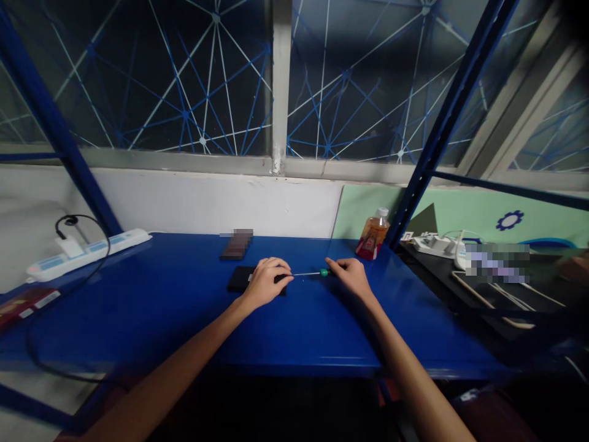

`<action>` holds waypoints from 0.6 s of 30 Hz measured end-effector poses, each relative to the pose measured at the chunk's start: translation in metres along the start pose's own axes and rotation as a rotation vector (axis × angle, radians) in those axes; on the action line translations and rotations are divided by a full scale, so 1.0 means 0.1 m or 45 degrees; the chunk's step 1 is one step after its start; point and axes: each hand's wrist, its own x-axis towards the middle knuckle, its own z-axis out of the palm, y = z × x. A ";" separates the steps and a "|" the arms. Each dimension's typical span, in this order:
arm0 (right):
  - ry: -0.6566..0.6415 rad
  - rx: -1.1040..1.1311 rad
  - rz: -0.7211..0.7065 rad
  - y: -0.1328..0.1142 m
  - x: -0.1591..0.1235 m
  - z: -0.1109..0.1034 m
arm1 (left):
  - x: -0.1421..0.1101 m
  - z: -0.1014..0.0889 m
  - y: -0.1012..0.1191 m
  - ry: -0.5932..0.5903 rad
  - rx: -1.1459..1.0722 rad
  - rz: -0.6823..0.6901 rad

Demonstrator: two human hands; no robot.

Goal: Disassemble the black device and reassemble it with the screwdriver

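On the blue table, my right hand (352, 274) is closed around the handle of a screwdriver (324, 272) with a green collar. Its thin metal shaft lies nearly level and points left, its tip reaching the fingertips of my left hand (269, 279). Those left fingers are bent and drawn together at the tip; what they pinch is hidden. Beneath and beside the left hand lies a flat black rectangular object (238, 280), partly covered by it.
Behind the left hand lies a dark flat slab (237, 244), partly blurred. A drink bottle (373, 234) stands at the back right. At left are a white power strip (92, 253), a black cable (109, 245) and a red box (27, 306). Blue metal posts (421, 147) frame the table.
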 end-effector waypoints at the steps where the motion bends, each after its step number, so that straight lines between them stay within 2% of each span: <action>1: -0.003 -0.004 -0.002 0.00 0.00 0.00 | 0.00 0.00 0.00 0.000 -0.003 0.003; 11: 0.010 -0.048 -0.045 -0.03 -0.02 -0.01 | 0.00 -0.01 0.03 -0.043 -0.011 0.051; 18: 0.033 -0.112 -0.149 -0.09 -0.06 -0.05 | -0.01 -0.02 0.00 -0.099 0.016 0.093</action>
